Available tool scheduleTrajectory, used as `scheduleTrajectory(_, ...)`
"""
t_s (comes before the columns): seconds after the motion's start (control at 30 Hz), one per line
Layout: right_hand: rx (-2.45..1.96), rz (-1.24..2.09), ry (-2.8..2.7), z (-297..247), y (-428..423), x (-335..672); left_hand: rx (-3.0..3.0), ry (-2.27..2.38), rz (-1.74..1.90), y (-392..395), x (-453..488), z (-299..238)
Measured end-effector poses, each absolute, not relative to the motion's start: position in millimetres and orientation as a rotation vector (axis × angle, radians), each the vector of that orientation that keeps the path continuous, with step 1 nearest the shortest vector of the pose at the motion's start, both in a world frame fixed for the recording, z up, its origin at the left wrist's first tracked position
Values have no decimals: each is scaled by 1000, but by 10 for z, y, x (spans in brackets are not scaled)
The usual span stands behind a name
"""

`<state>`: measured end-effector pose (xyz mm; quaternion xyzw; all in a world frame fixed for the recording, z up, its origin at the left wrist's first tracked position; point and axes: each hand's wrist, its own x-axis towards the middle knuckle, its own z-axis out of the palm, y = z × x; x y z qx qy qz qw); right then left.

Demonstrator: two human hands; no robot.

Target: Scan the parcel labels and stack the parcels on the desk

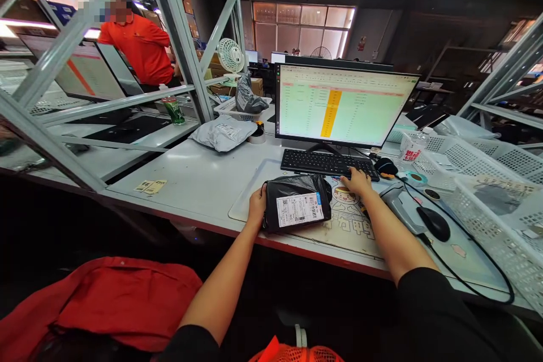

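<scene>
A black plastic parcel [297, 192] with a white shipping label [299, 209] lies on the desk mat [339, 226] in front of me. My left hand [257, 205] grips the parcel's left end, fingers closed on it. My right hand [357, 181] rests with fingers spread on the lower right keys of the black keyboard [326, 163]. Behind the keyboard stands a monitor [341, 104] showing a green spreadsheet with an orange column.
A barcode scanner [401, 203] and black mouse [433, 223] lie right of the mat, beside white mesh baskets [492, 220]. A grey parcel [223, 133] and tape roll [257, 134] sit at the back left. A person in an orange shirt [139, 48] stands behind the metal racking [178, 34]. Red cloth [106, 300] lies below.
</scene>
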<state>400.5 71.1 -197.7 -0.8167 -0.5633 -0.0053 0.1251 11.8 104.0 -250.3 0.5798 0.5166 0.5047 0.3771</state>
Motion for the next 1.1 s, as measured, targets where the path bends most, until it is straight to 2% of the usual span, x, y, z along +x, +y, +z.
scheduleTrajectory(0.33,-2239,23,-1806,-1977,-340,3941,1460,1330,1341,996,142,-2489)
scheduleTrajectory(0.83,-2195,-30,-1748,-1594,46,3667,1499,1338,1349,802,163,-2293)
scheduleTrajectory(0.97,-2185,-2,-1785,-1657,-206,3665,1503,1378,1457,790,89,-2122)
scheduleTrajectory(1.1,-2182,63,-1850,-1974,-711,3865,1614,1400,1659,762,-152,-1863)
